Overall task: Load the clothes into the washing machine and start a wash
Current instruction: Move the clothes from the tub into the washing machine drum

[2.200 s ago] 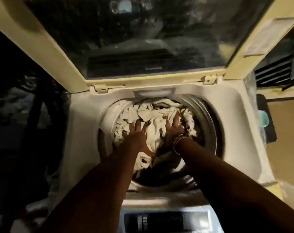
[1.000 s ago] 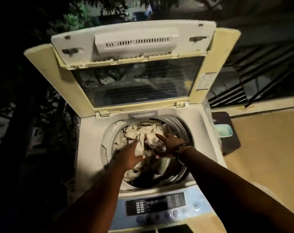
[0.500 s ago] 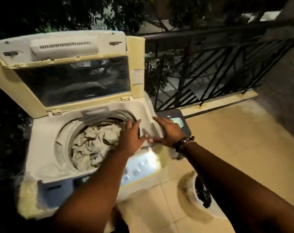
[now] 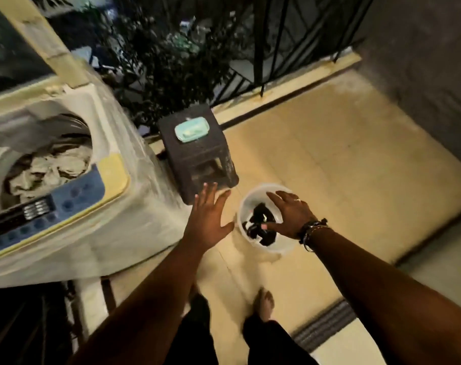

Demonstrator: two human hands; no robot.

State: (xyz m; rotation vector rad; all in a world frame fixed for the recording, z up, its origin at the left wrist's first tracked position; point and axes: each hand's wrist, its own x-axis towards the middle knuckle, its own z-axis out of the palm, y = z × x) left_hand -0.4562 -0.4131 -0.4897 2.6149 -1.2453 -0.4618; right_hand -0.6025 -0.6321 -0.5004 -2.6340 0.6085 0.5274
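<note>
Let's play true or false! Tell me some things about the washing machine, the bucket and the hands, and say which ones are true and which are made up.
1. The washing machine has its lid open. True.
2. The drum is empty. False: pale clothes lie inside it.
3. The white bucket stands on the floor and holds dark clothes. True.
4. The right hand is holding a pale cloth. False: it holds nothing and reaches over the bucket with its fingers spread.
5. The left hand is open, beside the bucket. True.
6. A green soap box sits on top of the washing machine. False: it rests on the dark stool next to the machine.
</note>
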